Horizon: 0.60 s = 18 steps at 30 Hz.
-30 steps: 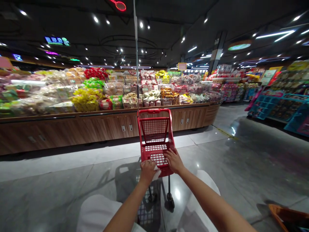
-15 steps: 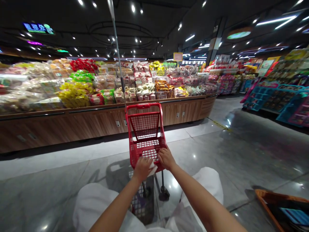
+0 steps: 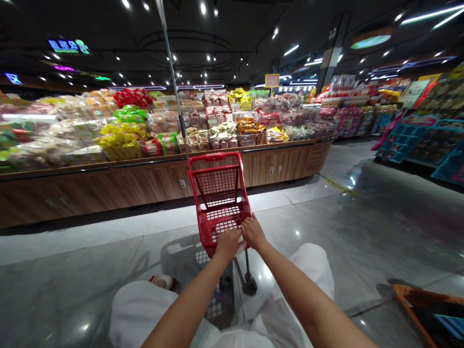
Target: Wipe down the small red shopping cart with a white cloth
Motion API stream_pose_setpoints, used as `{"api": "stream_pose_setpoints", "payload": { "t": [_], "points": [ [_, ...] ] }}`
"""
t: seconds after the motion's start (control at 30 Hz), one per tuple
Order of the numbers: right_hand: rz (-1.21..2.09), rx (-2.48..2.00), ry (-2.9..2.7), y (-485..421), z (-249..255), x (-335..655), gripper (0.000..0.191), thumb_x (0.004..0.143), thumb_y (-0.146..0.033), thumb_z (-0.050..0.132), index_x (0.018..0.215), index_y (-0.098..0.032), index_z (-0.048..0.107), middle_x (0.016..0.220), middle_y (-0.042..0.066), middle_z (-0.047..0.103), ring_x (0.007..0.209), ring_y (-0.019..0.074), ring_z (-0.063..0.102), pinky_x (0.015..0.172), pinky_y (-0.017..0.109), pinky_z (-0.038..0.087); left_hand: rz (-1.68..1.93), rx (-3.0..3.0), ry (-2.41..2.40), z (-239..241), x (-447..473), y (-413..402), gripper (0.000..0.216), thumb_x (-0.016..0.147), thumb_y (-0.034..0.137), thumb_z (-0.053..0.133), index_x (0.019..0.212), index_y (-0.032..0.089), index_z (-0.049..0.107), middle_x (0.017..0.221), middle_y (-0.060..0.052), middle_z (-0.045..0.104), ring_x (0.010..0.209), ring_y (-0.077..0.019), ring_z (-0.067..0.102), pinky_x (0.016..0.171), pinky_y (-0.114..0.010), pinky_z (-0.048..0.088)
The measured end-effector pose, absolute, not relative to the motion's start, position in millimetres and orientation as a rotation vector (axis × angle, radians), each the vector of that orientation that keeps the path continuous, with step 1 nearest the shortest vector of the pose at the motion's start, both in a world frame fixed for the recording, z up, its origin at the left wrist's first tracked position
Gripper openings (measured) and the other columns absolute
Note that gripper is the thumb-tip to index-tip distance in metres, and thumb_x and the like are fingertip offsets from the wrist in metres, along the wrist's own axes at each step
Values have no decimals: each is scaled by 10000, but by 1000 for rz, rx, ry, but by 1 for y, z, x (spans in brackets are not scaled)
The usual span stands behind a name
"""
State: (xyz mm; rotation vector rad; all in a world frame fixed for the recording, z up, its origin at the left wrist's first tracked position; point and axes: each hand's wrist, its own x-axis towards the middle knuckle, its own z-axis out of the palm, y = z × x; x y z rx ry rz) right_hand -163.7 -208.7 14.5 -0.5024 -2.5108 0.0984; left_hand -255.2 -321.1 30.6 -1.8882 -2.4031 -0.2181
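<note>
A small red shopping cart (image 3: 219, 193) with a tall thin pole stands on the grey floor in front of me. My left hand (image 3: 227, 243) is closed on the cart's near rim, with something white pressed under its fingers. My right hand (image 3: 253, 231) grips the same rim right beside it, the two hands touching. The basket looks empty. My white trousers and one shoe (image 3: 162, 281) show below my arms.
A long wooden display counter (image 3: 108, 181) piled with packaged snacks runs across ahead. Blue racks (image 3: 416, 145) and more shelves line the right side. An orange basket (image 3: 427, 311) sits on the floor at lower right. Shiny tile floor lies between.
My hands have come closer together on the cart's rim. The cart has drifted left in view and turned slightly. A shoe now shows by my left leg.
</note>
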Motion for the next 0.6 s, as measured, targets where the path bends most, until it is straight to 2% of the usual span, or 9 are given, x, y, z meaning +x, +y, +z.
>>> {"api": "stream_pose_setpoints", "payload": {
  "t": [0.1,0.17,0.27,0.43,0.6],
  "points": [
    [100,-473,-2544,-201,16,-161,304,928,-185,403,699,-196,603,773,28,627,870,184,531,1079,411,250,-201,-1948,-2309,31,-288,-352,184,854,338,562,961,191,593,969,-77,640,947,-231,584,815,-355,460],
    [129,-483,-2538,-198,17,-160,312,927,-175,392,703,-200,607,778,23,631,869,180,532,1088,422,236,-225,-2027,-2213,31,-316,-375,141,855,282,560,963,200,600,997,-68,643,960,-214,578,844,-348,454],
    [164,-515,-2519,-201,17,-162,318,926,-166,380,717,-209,615,783,23,638,889,188,531,1117,457,174,-255,-2175,-2096,34,-339,-392,192,827,201,594,1018,220,593,1038,-45,643,1001,-186,567,887,-322,439],
    [113,-702,-2402,-225,7,-174,292,922,-180,394,727,-215,609,786,58,642,969,250,517,1117,563,33,-245,-2014,-2283,35,-295,-353,256,819,292,625,1050,195,573,1050,-69,634,1015,-219,567,893,-362,437],
    [209,-667,-2383,-227,-3,-173,281,907,-162,415,715,-212,615,806,34,662,984,213,544,1119,536,68,-189,-1831,-2422,35,-251,-321,204,862,234,540,1046,152,570,987,-101,639,981,-242,586,846,-379,452]
  ]
}}
